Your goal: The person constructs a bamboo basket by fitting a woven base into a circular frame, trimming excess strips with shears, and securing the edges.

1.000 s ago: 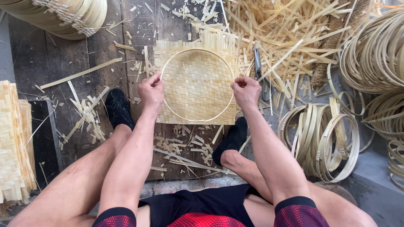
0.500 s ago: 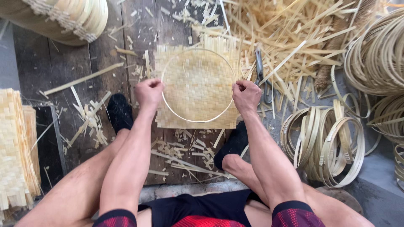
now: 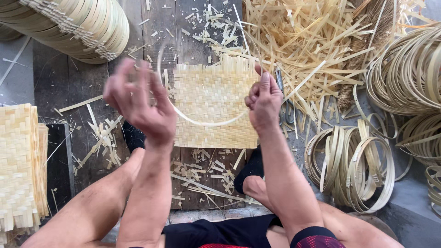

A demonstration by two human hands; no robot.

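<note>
A square woven bamboo mat (image 3: pixel 216 92) lies flat on the dark wooden boards (image 3: pixel 73 78) in front of me. Above it I hold a thin bamboo ring (image 3: pixel 206 124), tilted up off the mat. My right hand (image 3: pixel 264 98) pinches the ring's right side with thumb up. My left hand (image 3: pixel 138 105) is raised and motion-blurred, its fingers curled at the ring's left side. My feet in black socks (image 3: pixel 248 170) rest just below the mat.
A stack of woven mats (image 3: pixel 18 160) stands at the left. Stacked round bamboo trays (image 3: pixel 78 27) fill the upper left. Loose bamboo strips (image 3: pixel 312 41) lie upper right, and coiled bamboo rings (image 3: pixel 353 165) at the right. Offcuts litter the boards.
The ring lay on the mat with both hands pressing its sides. Now both hands have risen toward the camera and the ring is lifted off the mat.
</note>
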